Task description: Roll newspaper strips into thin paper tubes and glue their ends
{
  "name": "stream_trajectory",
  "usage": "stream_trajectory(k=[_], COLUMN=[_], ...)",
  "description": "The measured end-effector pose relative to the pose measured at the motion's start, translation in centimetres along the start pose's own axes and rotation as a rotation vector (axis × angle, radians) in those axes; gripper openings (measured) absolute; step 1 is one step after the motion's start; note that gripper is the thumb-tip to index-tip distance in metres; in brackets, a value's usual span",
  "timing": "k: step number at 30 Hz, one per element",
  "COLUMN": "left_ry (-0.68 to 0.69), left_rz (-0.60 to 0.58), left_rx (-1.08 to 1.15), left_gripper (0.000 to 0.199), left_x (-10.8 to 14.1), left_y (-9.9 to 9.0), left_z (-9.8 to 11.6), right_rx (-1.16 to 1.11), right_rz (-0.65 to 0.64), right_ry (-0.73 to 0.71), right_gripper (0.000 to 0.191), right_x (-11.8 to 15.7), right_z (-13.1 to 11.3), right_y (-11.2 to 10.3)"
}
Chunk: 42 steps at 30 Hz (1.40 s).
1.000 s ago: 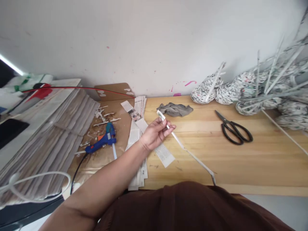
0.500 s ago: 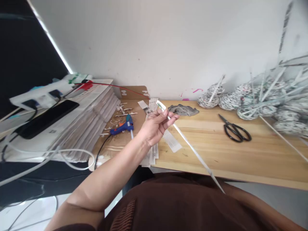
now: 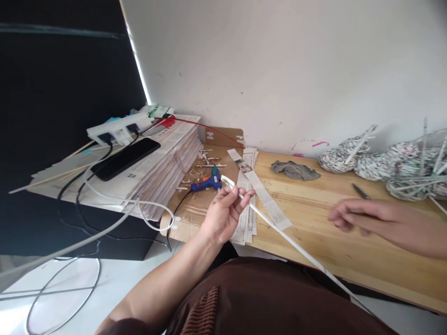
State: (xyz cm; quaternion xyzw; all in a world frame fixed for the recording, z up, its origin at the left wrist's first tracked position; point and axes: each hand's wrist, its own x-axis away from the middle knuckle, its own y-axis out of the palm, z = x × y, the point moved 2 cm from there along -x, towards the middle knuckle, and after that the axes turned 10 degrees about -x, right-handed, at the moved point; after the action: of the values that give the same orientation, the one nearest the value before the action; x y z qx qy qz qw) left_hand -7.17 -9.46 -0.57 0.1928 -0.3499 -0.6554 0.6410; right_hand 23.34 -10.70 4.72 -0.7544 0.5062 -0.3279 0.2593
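Paper tube (image 3: 293,242) slants from mid-frame to lower right, its flattened upper end pinched between the thumb and fingers of your left hand (image 3: 225,211). Your right hand (image 3: 370,218), at the right of the frame, hangs over the wooden table (image 3: 307,200) with fingers curled; whether they hold anything cannot be told. That hand has just entered the view, masking the handles of the scissors (image 3: 360,191), whose blade tip shows beyond it. With the right hand apart from the tube, your left pinch appears to be its only grip, steadying the upper end alone. Behind your left hand lie paper strips (image 3: 268,202), one aslant across the rest. Left of these, a blue glue gun (image 3: 206,184) rests on cardboard (image 3: 190,218) among scraps. Gray cloth (image 3: 296,170) lies right of center, woven paper pieces (image 3: 380,160) crowd the right edge, and stacked newspapers (image 3: 174,158) at left bear a phone (image 3: 127,159).
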Motion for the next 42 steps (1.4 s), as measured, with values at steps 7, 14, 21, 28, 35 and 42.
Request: stream_trajectory(k=[7,14,21,28,35,42], left_ry=[0.005,0.056,0.039,0.015,0.018,-0.116], left_rz=[0.088,0.031,-0.013,-0.103,-0.249,-0.527], left_rx=[-0.009,-0.096,-0.148,-0.200,-0.240,-0.362], left_gripper=[0.007,0.009,0.011,0.012,0.012,0.014], left_x=[2.6,3.7,3.3,3.4,4.4,4.1], left_y=[-2.4,-1.8,-1.5,-0.3,0.5,2.2], left_z=[0.0,0.9,1.2,0.8,1.0,-0.5], right_rx=[0.102,0.477,0.561,0.564,0.536,0.021], right_rz=[-0.137,-0.129,-0.183,0.095,0.307,0.329], right_ry=[-0.571,-0.954,-0.942,-1.054,-1.020,-0.683], right_gripper=[0.023,0.029,0.022,0.023,0.019,0.030], right_x=[-12.3,-19.5,-20.0,-19.1,-17.2,-17.7], right_z=[-12.1,-19.5,-20.8,-22.1,-21.2,-12.0], right_y=[8.1,15.7,17.0,14.1,5.7,4.0])
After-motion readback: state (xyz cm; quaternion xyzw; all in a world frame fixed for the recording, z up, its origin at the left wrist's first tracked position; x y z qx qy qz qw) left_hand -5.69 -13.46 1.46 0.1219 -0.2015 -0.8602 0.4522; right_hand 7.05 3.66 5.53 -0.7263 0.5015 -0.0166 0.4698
